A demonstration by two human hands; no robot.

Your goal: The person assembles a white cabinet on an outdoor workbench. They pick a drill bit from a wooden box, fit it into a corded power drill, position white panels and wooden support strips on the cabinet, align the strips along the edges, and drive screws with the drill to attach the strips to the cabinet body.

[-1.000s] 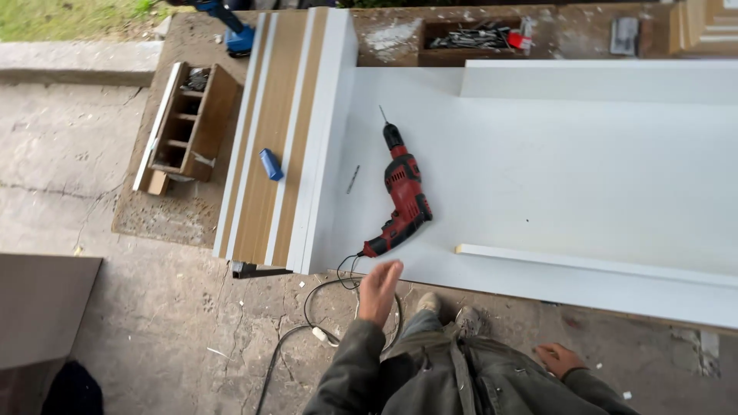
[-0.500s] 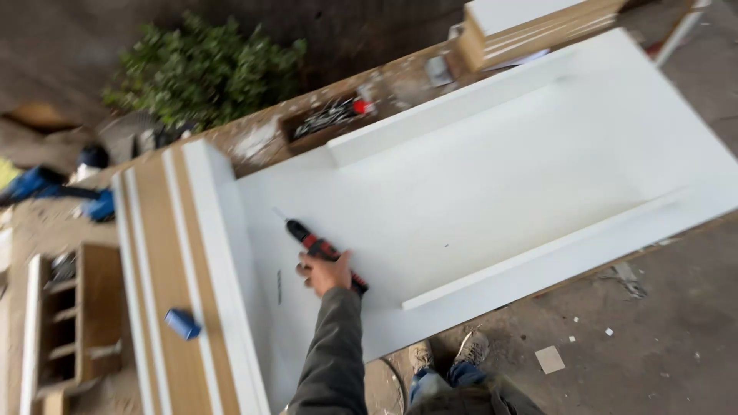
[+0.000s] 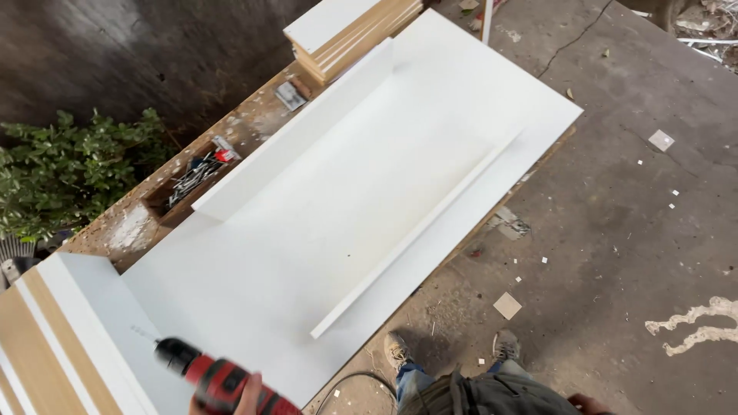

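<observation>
The big white board (image 3: 369,192) lies flat. By its near left corner, the red drill (image 3: 219,378) is held up. I think this is the carrying step, and next its tip needs lining up. The left hand (image 3: 250,393) is wrapped tight round the handle. The right hand (image 3: 588,401) peeks in low, and I cannot tell its grip.

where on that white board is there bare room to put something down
The widest free patch is the white panel between the upright back strip and the thin front strip. The far right end is bare too. It is crowded near the red drill at the lower left, and at the tray of screws behind.
</observation>
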